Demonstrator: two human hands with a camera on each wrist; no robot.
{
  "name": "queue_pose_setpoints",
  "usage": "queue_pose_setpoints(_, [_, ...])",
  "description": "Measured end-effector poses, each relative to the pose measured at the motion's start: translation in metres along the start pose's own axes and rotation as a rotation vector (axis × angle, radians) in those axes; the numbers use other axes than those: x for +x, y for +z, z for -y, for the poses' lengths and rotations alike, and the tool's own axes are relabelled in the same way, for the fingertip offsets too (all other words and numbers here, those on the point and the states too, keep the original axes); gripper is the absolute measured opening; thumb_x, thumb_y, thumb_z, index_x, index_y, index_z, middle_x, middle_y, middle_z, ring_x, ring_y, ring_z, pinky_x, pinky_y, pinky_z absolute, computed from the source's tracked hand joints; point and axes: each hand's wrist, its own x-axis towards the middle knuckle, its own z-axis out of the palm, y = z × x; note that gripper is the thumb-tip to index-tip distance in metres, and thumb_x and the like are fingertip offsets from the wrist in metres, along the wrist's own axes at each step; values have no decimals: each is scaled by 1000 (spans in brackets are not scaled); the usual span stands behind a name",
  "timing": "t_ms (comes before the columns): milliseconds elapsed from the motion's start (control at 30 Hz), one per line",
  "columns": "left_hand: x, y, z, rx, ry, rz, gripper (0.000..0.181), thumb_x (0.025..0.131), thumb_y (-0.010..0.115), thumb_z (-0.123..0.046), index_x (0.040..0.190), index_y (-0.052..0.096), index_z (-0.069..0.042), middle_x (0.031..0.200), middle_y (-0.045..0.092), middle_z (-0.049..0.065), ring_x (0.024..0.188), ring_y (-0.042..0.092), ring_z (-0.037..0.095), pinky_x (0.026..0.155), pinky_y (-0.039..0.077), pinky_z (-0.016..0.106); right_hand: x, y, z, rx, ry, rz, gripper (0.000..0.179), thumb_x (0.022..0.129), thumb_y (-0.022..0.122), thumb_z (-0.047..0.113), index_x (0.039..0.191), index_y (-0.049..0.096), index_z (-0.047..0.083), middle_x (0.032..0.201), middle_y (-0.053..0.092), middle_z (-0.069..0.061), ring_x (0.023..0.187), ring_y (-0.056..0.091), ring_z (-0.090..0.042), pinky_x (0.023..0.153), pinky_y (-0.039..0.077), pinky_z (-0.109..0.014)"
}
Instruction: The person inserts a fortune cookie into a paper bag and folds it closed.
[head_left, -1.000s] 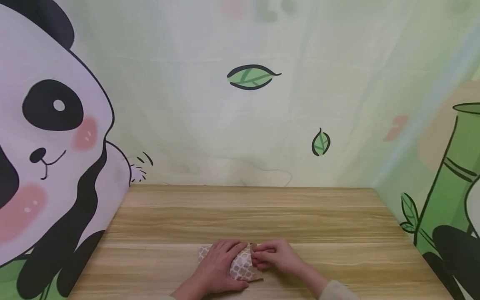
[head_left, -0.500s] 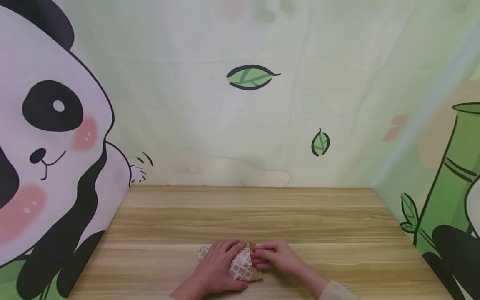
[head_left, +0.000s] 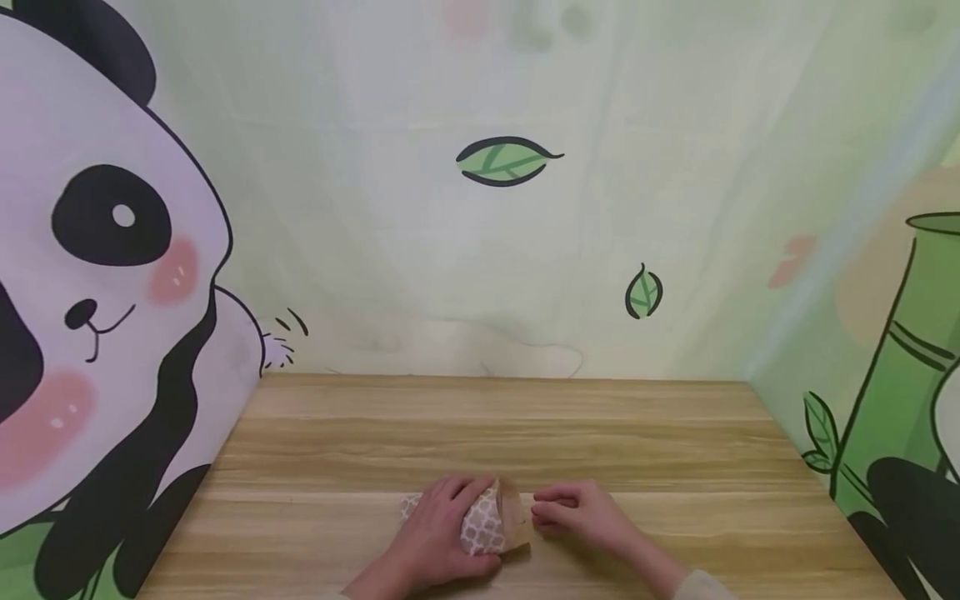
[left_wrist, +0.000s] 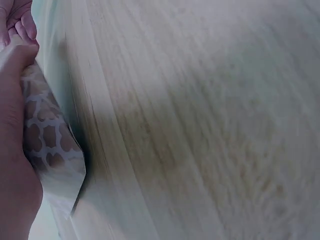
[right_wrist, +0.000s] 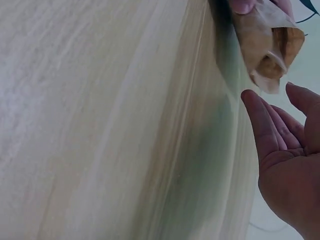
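Note:
A small paper bag [head_left: 482, 527] with a white lattice print on brown lies on the wooden table, its plain kraft mouth facing right. My left hand [head_left: 448, 527] grips it from above, thumb along the near side and fingers over the far side, hiding its middle. Just off the mouth, my right hand [head_left: 583, 512] holds nothing. Seen from the right wrist, the bag's brown inside [right_wrist: 272, 62] shows through a gaping, creased mouth, and the right thumb and fingertips stand apart close by it. In the left wrist view the patterned side [left_wrist: 47, 132] slants under the left hand.
The wood-grain table [head_left: 480, 425] reaches back to a pale green cloth backdrop [head_left: 375, 225] printed with leaves. A large printed panda [head_left: 127, 350] fills the left side, and printed bamboo [head_left: 892, 367] the right.
My right hand has let go of the bag's mouth edge and drawn back to the right. The mouth now gapes wider. The left hand keeps its grip; the head view has tilted slightly.

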Motion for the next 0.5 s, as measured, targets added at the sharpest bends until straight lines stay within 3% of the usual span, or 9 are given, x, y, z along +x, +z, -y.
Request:
queue_pose_setpoints(233, [5, 5, -13, -79, -37, -162, 104, 68, 95, -56, 157, 52, -24, 137, 61, 3, 123, 58, 20, 100, 54, 48, -6, -2, 10, 11, -17, 37, 38, 104, 70, 12, 125, 66, -20, 116, 74, -32, 102, 78, -37, 88, 64, -44])
queue_pose_setpoints(500, [10, 14, -26, -88, -80, -218, 108, 68, 95, -58, 158, 50, -21, 137, 59, 5, 124, 56, 20, 102, 54, 46, -2, -1, 15, 20, -30, 18, 31, 101, 71, 4, 119, 66, -22, 107, 76, -30, 85, 79, -22, 81, 66, -47])
